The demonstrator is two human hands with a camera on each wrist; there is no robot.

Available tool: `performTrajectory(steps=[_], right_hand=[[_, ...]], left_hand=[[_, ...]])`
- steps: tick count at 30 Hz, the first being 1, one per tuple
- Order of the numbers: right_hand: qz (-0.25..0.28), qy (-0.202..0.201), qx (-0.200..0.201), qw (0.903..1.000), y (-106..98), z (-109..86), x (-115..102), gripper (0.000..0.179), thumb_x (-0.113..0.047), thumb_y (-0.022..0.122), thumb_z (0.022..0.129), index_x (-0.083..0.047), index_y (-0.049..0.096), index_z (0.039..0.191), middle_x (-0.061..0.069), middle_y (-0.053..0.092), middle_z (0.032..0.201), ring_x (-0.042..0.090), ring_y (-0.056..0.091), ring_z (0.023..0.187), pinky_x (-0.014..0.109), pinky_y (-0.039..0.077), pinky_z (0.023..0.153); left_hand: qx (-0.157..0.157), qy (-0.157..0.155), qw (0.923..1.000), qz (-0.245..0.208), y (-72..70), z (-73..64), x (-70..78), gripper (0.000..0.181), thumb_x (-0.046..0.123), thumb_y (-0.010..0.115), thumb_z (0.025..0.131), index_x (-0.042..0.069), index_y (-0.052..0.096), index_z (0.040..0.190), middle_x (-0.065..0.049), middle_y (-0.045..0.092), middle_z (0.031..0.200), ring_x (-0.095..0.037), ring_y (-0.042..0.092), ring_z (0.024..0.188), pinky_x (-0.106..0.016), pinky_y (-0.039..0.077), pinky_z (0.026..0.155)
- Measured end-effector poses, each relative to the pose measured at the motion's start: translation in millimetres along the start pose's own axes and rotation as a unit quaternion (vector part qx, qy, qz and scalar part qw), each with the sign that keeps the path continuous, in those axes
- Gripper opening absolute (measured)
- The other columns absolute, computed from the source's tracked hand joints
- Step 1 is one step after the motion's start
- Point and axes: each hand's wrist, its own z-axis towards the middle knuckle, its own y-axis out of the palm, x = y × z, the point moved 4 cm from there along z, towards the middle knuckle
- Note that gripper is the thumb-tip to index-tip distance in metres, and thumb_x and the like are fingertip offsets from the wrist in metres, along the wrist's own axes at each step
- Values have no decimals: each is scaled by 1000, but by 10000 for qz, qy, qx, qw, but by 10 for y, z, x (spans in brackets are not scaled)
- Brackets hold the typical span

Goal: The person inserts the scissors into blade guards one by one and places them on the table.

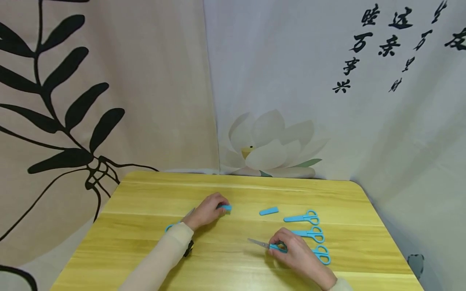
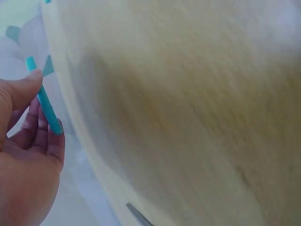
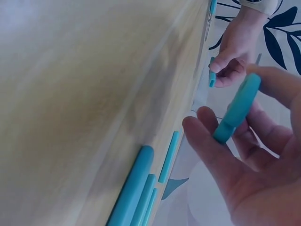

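Observation:
My left hand (image 1: 208,210) pinches a small blue scissors cover (image 1: 226,207) between thumb and fingers, above the table's far half; the left wrist view shows the cover (image 2: 45,103) held lengthwise. In my right hand (image 1: 296,251) is a pair of blue-handled scissors (image 1: 259,242), gripped by the handles, its bare metal blades pointing left toward the other hand. The right wrist view shows the blue handle (image 3: 239,109) edge-on between the fingers. Another pair of scissors (image 1: 169,227) lies partly hidden behind the left forearm, its blade tip showing.
A loose blue cover (image 1: 268,211) lies on the wooden table (image 1: 225,266) between the hands. At the right, three covered scissors (image 1: 296,218) are laid in a column, the lower ones partly behind the right hand. A printed curtain (image 1: 164,81) hangs behind the table.

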Motion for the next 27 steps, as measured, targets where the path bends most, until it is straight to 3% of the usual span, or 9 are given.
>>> performTrajectory(steps=[5, 12, 21, 27], right_hand=[[66, -59, 25, 10000, -10, 47, -19, 17, -15, 85, 87, -22, 71, 94, -16, 62, 98, 3, 61, 86, 30, 58, 75], [81, -116, 73, 9999, -30, 105, -60, 21, -9, 85, 85, -21, 70, 93, -14, 61, 98, 2, 60, 86, 29, 59, 74], [-16, -184, 146, 9997, -34, 162, -88, 22, -9, 85, 84, -21, 70, 95, -14, 62, 100, 2, 61, 86, 28, 59, 75], [1, -322, 173, 9993, -30, 188, -115, 24, -7, 85, 83, -20, 69, 95, -14, 61, 100, 2, 60, 87, 27, 59, 75]], left_hand=[[179, 91, 9997, 131, -71, -62, 108, 15, 4, 69, 99, 5, 72, 114, -4, 63, 110, -20, 61, 100, -42, 54, 91], [136, 70, 9999, 6, -139, -217, 290, 17, 5, 66, 101, 6, 70, 118, -3, 60, 112, -20, 60, 102, -41, 54, 92], [231, 200, 9995, 105, -149, -399, 412, 17, 8, 69, 100, 10, 71, 117, 5, 57, 110, -12, 59, 98, -34, 55, 89], [398, 226, 9990, 7, -205, -507, 509, 18, 11, 68, 101, 13, 70, 118, 3, 57, 119, -14, 59, 104, -35, 55, 91]])
